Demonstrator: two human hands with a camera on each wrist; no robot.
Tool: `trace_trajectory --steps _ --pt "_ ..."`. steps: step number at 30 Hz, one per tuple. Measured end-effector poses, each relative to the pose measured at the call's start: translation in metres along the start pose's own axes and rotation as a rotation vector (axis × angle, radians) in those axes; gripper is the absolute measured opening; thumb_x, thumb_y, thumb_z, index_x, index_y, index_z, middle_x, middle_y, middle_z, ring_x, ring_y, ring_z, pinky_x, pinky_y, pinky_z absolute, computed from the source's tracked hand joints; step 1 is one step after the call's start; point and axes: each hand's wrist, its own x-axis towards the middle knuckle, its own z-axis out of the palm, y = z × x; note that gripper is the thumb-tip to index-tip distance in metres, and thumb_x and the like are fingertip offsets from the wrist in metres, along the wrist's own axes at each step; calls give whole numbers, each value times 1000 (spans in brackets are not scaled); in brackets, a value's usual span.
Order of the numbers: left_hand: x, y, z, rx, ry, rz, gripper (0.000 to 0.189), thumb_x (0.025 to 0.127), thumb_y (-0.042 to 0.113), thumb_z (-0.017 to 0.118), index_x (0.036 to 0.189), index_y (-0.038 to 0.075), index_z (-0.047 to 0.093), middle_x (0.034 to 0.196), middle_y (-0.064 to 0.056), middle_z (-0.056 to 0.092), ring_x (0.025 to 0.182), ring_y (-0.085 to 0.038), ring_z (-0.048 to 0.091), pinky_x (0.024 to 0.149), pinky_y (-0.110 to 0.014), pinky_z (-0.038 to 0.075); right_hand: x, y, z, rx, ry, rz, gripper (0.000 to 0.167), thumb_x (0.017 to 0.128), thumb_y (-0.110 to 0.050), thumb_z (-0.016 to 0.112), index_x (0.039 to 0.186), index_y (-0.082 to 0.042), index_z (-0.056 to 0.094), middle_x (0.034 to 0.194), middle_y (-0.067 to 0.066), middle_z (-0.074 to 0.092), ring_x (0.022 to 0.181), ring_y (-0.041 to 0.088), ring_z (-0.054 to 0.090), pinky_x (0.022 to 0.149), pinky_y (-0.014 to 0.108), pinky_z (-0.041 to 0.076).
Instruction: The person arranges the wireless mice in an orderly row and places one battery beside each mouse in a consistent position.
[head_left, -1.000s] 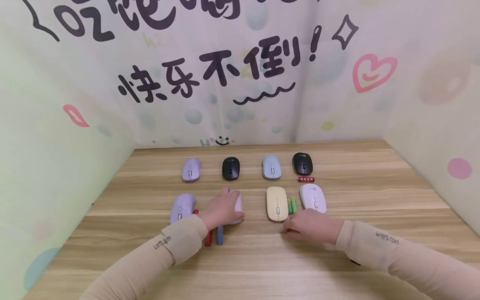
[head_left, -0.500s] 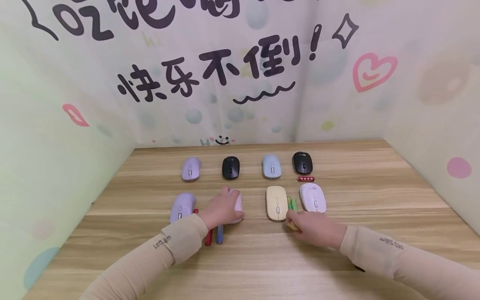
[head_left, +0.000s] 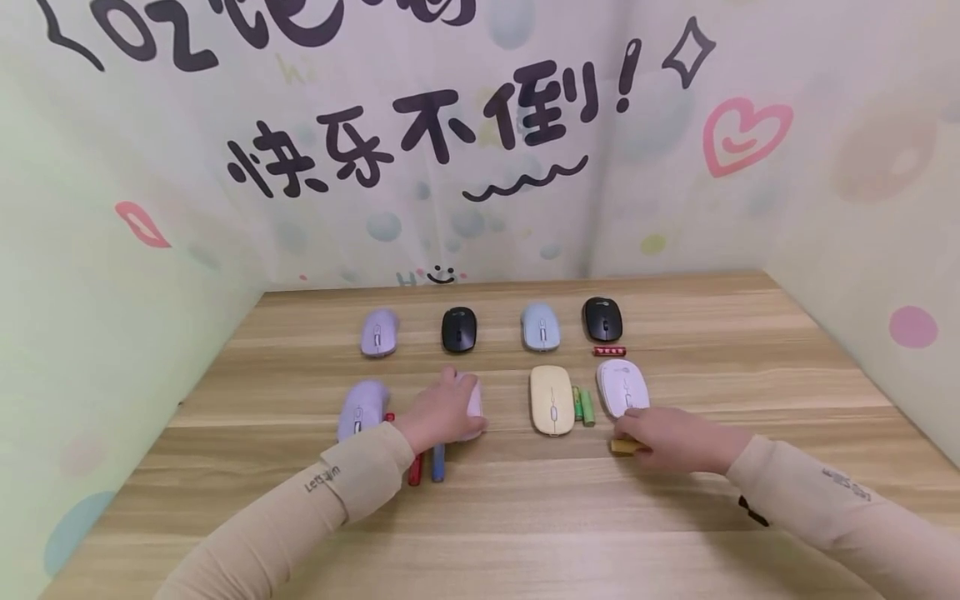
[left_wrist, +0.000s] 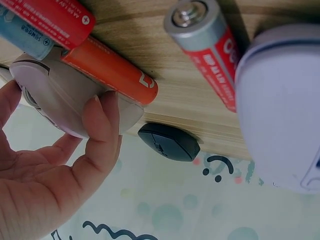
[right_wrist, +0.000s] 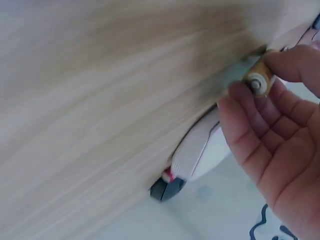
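Note:
My left hand (head_left: 438, 410) holds a pale pink mouse (head_left: 476, 404) by its sides on the table; the left wrist view shows the thumb and fingers around that mouse (left_wrist: 65, 95). Between thumb and fingertips, my right hand (head_left: 678, 439) pinches a yellow battery (head_left: 624, 447), just in front of a white mouse (head_left: 622, 386). Its metal end shows in the right wrist view, where the battery (right_wrist: 260, 80) is held at an angle. Two green batteries (head_left: 587, 407) lie beside a cream mouse (head_left: 552, 400), left of my right hand.
A purple mouse (head_left: 362, 408) stands left of my left hand, with red (head_left: 415, 470), blue (head_left: 438, 463) and orange (left_wrist: 112, 70) batteries between. Behind are purple (head_left: 379, 333), black (head_left: 459, 330), light blue (head_left: 540, 327) and black (head_left: 602, 319) mice. A red battery (head_left: 609, 351) lies at right.
My right hand has picked up the yellow battery and moved right with it, from beside the cream mouse to before the white mouse. My left hand stays on the pink mouse.

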Motion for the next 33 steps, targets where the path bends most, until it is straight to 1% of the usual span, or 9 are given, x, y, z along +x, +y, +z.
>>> trace_trajectory --steps 4,8,13,19,24,29,31,33 --pt "1 0 0 -4 -3 -2 60 79 33 69 127 5 47 115 -18 43 84 -25 51 74 -39 48 -8 7 -1 20 9 -14 14 78 -5 65 89 -12 61 78 -9 51 66 2 45 60 24 44" --pt "0 0 -2 -7 -6 -8 60 79 33 68 127 5 46 116 -18 42 85 -25 51 75 -40 48 -11 13 1 47 56 -37 13 77 -4 66 87 -12 63 76 -10 51 65 0 43 57 22 43" --pt "0 0 -1 -1 -2 -10 60 79 34 69 127 5 47 116 -18 42 85 -25 51 74 -40 48 -11 20 0 65 105 -52 11 77 -6 68 85 -12 65 75 -11 52 64 -1 42 56 20 42" --pt "0 0 -1 12 5 0 60 79 34 68 127 5 47 117 -18 43 85 -25 50 74 -40 48 -11 23 -3 47 129 -89 9 78 -10 69 85 -14 64 78 -10 54 66 -1 47 58 22 44" --pt "1 0 0 17 4 0 61 79 34 69 127 5 47 117 -18 43 86 -25 51 73 -40 48 -11 26 -3 31 107 -53 9 78 -15 70 86 -16 65 81 -12 54 69 0 49 60 24 46" --pt "1 0 0 20 1 -4 60 79 34 69 127 5 47 116 -17 43 86 -25 50 74 -40 48 -11 26 -3 34 84 -25 12 78 -19 70 88 -14 65 82 -11 57 70 0 50 61 26 46" --pt "1 1 0 19 0 -5 60 79 34 68 127 5 47 116 -17 43 87 -25 50 74 -40 48 -12 27 -6 40 94 -13 16 79 -22 70 91 -13 65 82 -9 58 69 1 49 60 25 45" --pt "0 1 -1 16 -1 -4 60 79 34 68 127 5 47 117 -17 43 87 -25 50 75 -40 48 -13 27 -12 43 131 -2 20 79 -23 70 93 -10 65 81 -8 58 67 1 48 58 23 43"
